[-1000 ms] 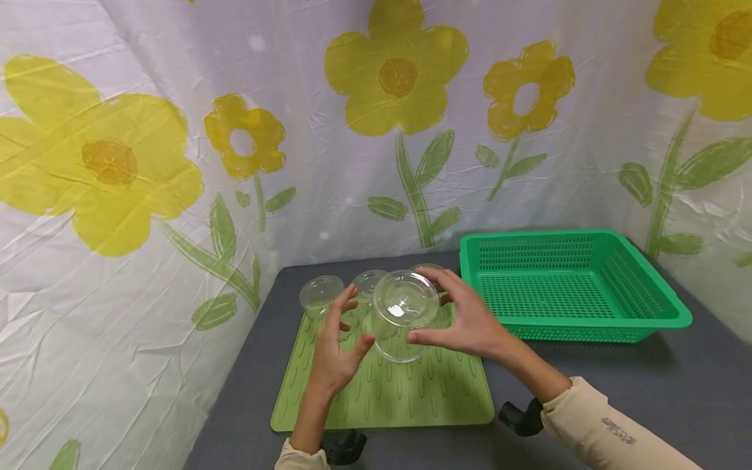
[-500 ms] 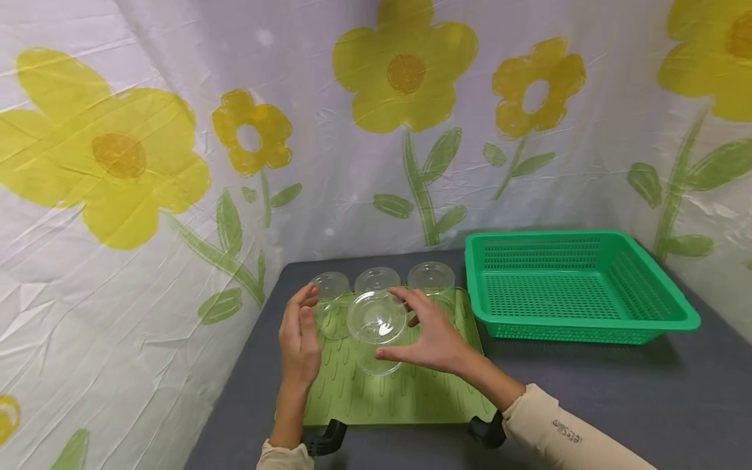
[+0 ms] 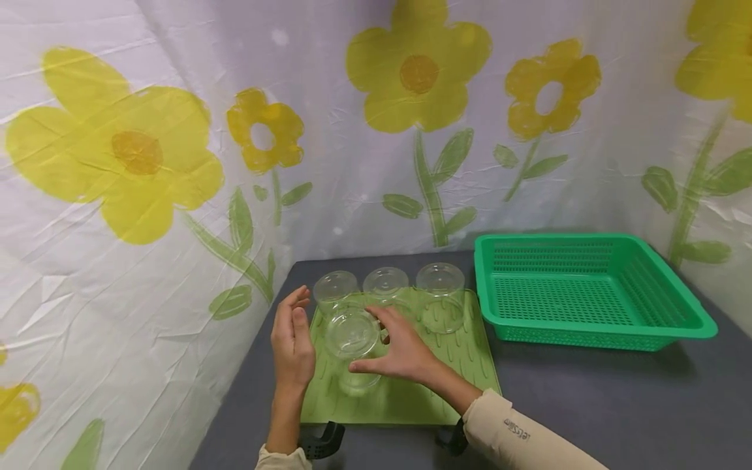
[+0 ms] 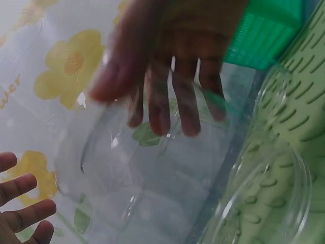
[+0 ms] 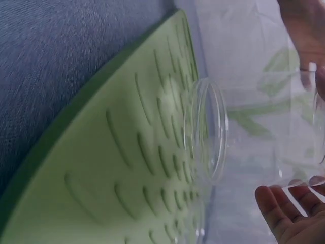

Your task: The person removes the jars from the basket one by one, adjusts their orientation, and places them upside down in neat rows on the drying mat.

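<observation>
My right hand [image 3: 405, 349] grips a clear cylindrical jar [image 3: 354, 331], thumb in front and fingers behind. The jar stands upright with its ringed end [image 5: 208, 132] downward, low over the front left of the green ridged mat [image 3: 405, 405]; whether it touches the mat I cannot tell. To its left, my left hand [image 3: 294, 349] stays apart with extended fingers, also seen by their tips [image 4: 30, 208] in the left wrist view. Behind, similar clear jars stand in a row: a left jar [image 3: 336, 284], a middle jar [image 3: 386, 281] and a right jar [image 3: 440, 297].
A green perforated plastic basket [image 3: 593, 333] sits on the dark grey table [image 3: 564, 405] to the right of the mat. A white cloth with yellow flowers [image 3: 329, 215] hangs behind and on the left. A black wrist mount [image 3: 323, 440] shows below my left hand.
The held jar has moved left and down toward the mat in my right hand. My left hand, earlier close beside the jar with spread fingers, has drawn away to the left.
</observation>
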`<state>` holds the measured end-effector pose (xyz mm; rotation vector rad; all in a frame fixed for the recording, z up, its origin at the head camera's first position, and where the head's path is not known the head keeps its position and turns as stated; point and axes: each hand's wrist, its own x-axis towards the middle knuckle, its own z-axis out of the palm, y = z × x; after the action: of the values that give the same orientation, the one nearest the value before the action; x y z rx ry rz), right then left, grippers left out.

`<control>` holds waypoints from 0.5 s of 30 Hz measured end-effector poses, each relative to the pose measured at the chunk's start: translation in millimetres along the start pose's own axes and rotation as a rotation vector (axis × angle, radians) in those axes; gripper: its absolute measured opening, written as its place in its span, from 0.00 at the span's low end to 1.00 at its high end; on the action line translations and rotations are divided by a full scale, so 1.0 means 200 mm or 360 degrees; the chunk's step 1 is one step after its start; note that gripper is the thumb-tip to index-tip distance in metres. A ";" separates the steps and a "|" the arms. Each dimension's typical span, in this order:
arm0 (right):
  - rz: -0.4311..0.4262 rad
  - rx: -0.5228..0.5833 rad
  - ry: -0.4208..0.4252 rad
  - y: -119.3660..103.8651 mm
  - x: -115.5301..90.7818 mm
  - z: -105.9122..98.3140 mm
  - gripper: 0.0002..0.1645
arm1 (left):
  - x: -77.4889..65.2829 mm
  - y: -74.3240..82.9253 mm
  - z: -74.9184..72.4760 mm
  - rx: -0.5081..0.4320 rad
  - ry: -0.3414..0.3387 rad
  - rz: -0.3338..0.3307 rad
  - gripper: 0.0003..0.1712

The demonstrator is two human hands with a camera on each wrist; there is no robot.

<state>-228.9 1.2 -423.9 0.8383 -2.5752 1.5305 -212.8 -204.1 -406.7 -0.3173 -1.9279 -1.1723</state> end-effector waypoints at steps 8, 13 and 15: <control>-0.0006 -0.0018 -0.0037 0.00 0.04 0.13 0.63 | 0.00 0.01 -0.04 0.0015 0.0037 -0.0005 0.21; -0.0015 -0.0057 -0.0044 -0.01 0.07 0.17 0.63 | 0.00 0.02 -0.06 0.0014 0.0073 -0.0031 0.21; -0.0016 -0.0074 -0.0057 -0.02 0.07 0.19 0.64 | 0.00 0.02 -0.07 0.0009 0.0091 -0.0063 0.21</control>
<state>-231.0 -37.4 -436.2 0.8802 -2.6165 1.4599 -202.5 -213.6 -401.1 -0.2411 -1.8950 -1.1889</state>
